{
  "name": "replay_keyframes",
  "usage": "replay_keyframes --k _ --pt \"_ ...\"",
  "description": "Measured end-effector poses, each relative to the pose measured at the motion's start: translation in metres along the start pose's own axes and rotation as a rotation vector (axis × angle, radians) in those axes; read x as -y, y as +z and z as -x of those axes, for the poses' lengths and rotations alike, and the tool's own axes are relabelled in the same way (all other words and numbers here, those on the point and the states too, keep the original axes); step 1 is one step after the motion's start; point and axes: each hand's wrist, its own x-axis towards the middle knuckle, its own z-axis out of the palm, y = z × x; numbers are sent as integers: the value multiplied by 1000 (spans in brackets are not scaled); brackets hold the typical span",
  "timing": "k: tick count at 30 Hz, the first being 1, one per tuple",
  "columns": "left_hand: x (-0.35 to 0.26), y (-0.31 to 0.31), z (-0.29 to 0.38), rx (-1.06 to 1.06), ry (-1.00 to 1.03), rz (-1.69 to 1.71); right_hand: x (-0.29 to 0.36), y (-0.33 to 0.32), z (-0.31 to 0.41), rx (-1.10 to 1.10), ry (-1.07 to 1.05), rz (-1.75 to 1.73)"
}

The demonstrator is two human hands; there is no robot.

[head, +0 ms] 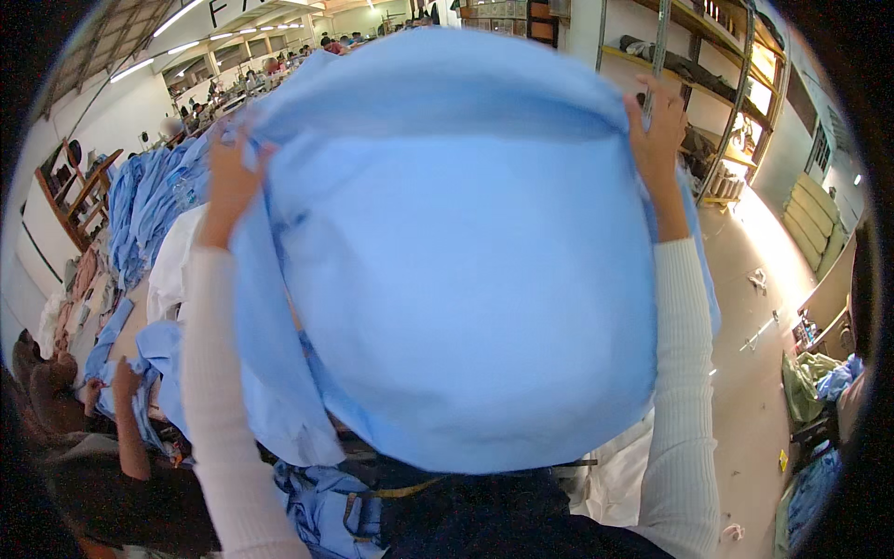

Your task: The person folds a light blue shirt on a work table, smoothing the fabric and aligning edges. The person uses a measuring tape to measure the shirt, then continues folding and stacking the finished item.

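A light blue shirt-like garment (pixel 468 279) is held up and spread wide before me, its lower part hanging near my waist. My left hand (pixel 234 175) grips its upper left part, slightly blurred. My right hand (pixel 656 133) holds the upper right edge, with the fingers raised and the thumb against the cloth. A sleeve-like length (pixel 279 391) hangs at the left of the garment. The body of the garment hides much of what lies behind it.
Blue garments (pixel 150 202) are heaped at the left, near white cloth (pixel 174 258). A co-worker's hand (pixel 126 381) touches blue cloth at lower left. Metal shelving (pixel 733 105) stands at upper right beside the tiled floor (pixel 740 391). Green and blue cloth (pixel 803 391) lies at the right.
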Motion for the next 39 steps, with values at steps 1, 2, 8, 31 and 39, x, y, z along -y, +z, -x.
replay_keyframes --k 1,2,8,31,39 --pt "-35 -5 23 121 67 199 9 -2 16 24 17 30" --pt "-75 -4 54 238 125 433 10 -10 37 190 -30 -27" --pt "-126 -84 239 842 -244 289 30 -114 204 1176 -103 -172" --pt "-125 -119 175 552 -382 638 49 -95 133 761 330 -410" --pt "-172 15 113 1283 -187 884 72 34 154 1442 200 -833"
